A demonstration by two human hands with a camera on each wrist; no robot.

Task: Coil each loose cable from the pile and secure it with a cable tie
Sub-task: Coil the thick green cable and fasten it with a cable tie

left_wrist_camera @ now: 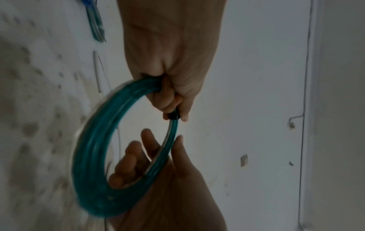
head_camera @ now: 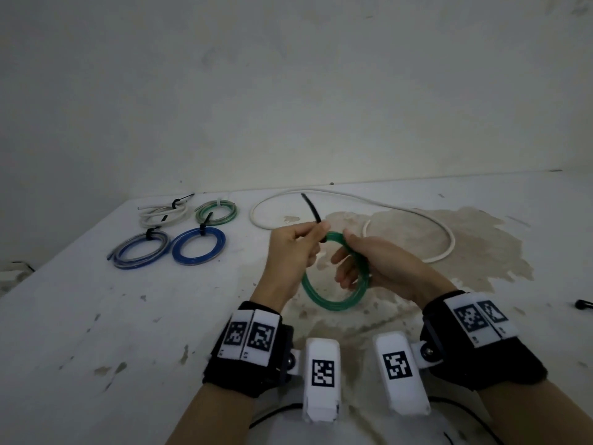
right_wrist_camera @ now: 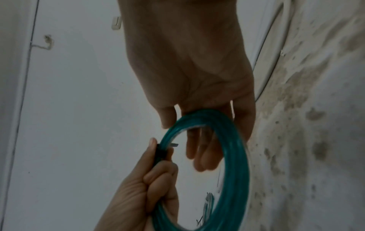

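Head view showed the green coil (head_camera: 333, 284) held up above the tabletop (head_camera: 96, 316), between both hands. The left hand (head_camera: 293, 244) was closed around the coil and pinched the black tie (head_camera: 313, 213) at its top, with the tie's free tail pointing up and away. The right hand (head_camera: 369, 263) held the coil from the other side, thumb on the outside and fingers (head_camera: 348, 274) through the ring, only loosely bent.

To do this step well, I think the right hand should keep all turns pressed flat together while the left pulls the tail straight out, so that no turn slips out of the bundle before the tie is tight.

On the tabletop, four coils already tied (head_camera: 173, 239) lay to the far left, and one long white cable (head_camera: 353, 200) was loose behind the hands. The tabletop was white, with a big brownish stain (head_camera: 481, 252) and many small chips. A plain pale wall (head_camera: 288, 91) stood behind it.
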